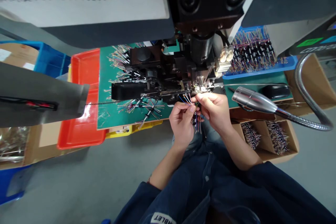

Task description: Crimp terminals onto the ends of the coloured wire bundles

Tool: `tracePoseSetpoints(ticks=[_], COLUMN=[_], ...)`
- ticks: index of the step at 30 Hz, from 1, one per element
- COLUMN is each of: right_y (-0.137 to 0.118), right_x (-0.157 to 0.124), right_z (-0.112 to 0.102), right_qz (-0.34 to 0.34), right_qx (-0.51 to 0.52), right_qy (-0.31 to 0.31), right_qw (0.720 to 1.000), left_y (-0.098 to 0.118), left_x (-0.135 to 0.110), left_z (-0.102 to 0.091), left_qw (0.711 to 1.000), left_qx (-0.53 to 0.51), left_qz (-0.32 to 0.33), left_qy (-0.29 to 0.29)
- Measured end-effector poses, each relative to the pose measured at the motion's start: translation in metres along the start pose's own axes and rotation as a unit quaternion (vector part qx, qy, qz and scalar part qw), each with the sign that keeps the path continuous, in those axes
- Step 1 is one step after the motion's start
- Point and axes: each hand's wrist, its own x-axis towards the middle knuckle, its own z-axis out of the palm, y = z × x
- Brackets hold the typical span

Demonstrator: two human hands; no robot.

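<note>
**Two Hands Pinch Wires at the Crimping Press**

We see the left hand (181, 123) and right hand (213, 109) curled nearly closed and close together, fingertips pinching a sheaf of thin coloured wires (188, 99) just in front of a black crimping press (168, 66). The fingers crowd the view, so we cannot be sure how each hand divides the wires. Wire bundles fan across a green mat (111, 120) beneath the press. A red tray (81, 138) sits to the left, a blue tray (262, 69) of wires upper right. A chrome gooseneck lamp (254, 99) reaches in from the right, and a grey panel (36, 94) blocks the left edge.
</note>
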Motion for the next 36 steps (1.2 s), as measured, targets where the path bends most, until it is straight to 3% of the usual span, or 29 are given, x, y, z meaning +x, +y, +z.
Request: tracePoseSetpoints(ticks=[7,12,20,29,36], right_y=[-0.01,-0.008,-0.008,0.002,-0.001], right_x=[-0.004,-0.005,-0.007,-0.002,0.0], right_z=[0.0,0.001,-0.003,-0.004,0.0], right_qz=[-0.048,-0.058,-0.079,-0.012,0.009], right_qx=[-0.094,-0.089,-0.113,-0.012,-0.004], right_qy=[-0.008,0.013,-0.008,-0.002,0.004], right_qw=[0.994,0.994,0.99,1.0,1.0], left_y=[-0.002,-0.005,-0.003,-0.001,0.001], left_x=[-0.002,-0.003,-0.002,-0.002,0.0], left_z=[-0.002,-0.003,-0.001,0.0,0.001], left_qw=[0.999,0.999,0.999,1.0,1.0], left_qx=[-0.01,-0.01,-0.014,0.001,0.001], left_qz=[-0.011,-0.012,-0.017,-0.017,-0.006], left_qy=[-0.036,-0.033,-0.043,0.0,0.007])
